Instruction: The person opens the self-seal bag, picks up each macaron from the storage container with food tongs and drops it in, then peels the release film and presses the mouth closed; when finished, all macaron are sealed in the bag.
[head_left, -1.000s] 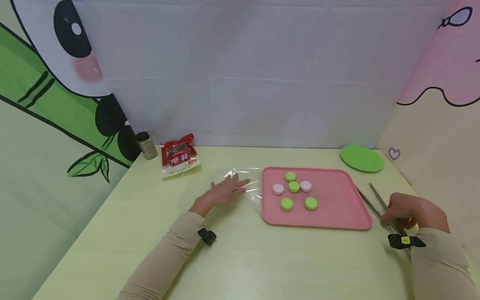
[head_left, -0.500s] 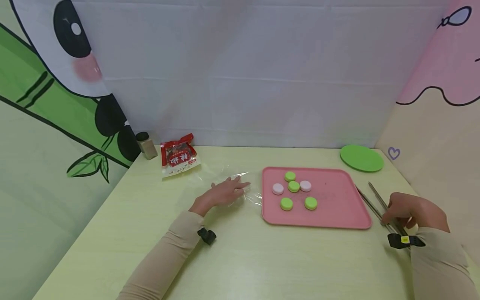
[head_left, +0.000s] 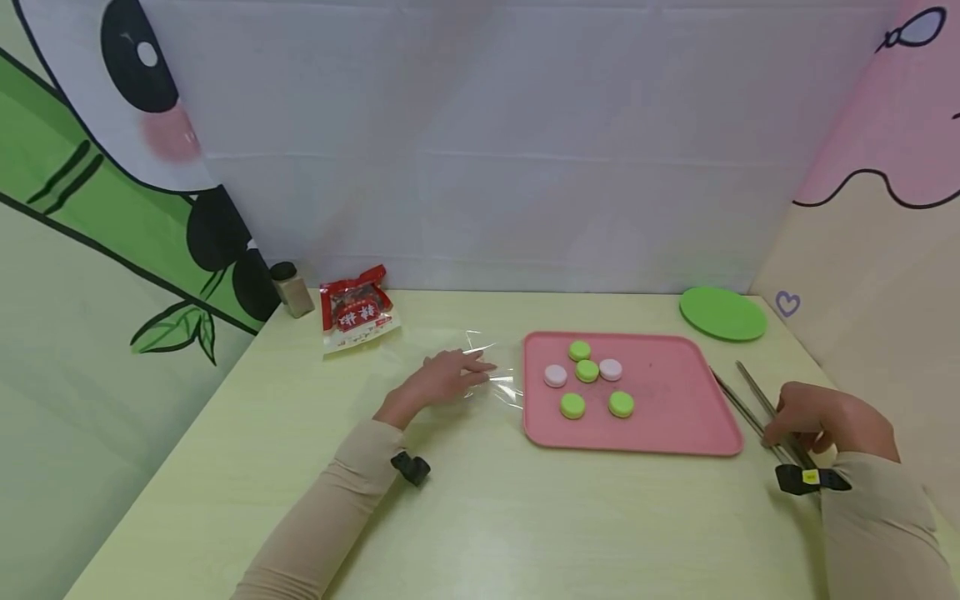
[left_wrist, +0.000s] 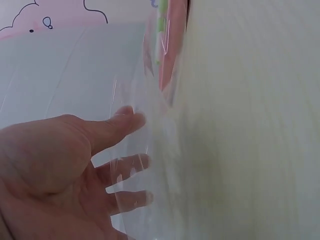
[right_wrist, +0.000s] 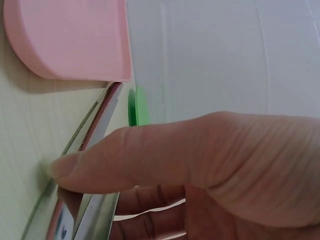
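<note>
Spread fingers of my left hand [head_left: 442, 379] rest at a clear plastic bag [head_left: 504, 390] left of the pink tray [head_left: 675, 400]. Up close in the left wrist view, the film [left_wrist: 170, 170] lies against those fingers, which are loosely extended. Whether they are inside or behind it, I cannot tell. My right hand [head_left: 832, 417] holds metal tongs [head_left: 756, 389] between thumb and fingers, right of the tray. The tongs' two arms stand apart, their tips near the tray's right edge. Several green macarons [head_left: 621, 405] and two pale pink ones [head_left: 555, 376] sit on the tray's left half.
A green round plate [head_left: 723, 314] lies at the back right. Toward the back left are a red and white food packet [head_left: 358, 310] and a small black-capped jar [head_left: 292, 290]. A white sheet [head_left: 480, 167] hangs behind the table.
Glints and folds in the clear bag have shifted under my left hand, whose fingers moved slightly. My right hand and the tongs look unchanged.
</note>
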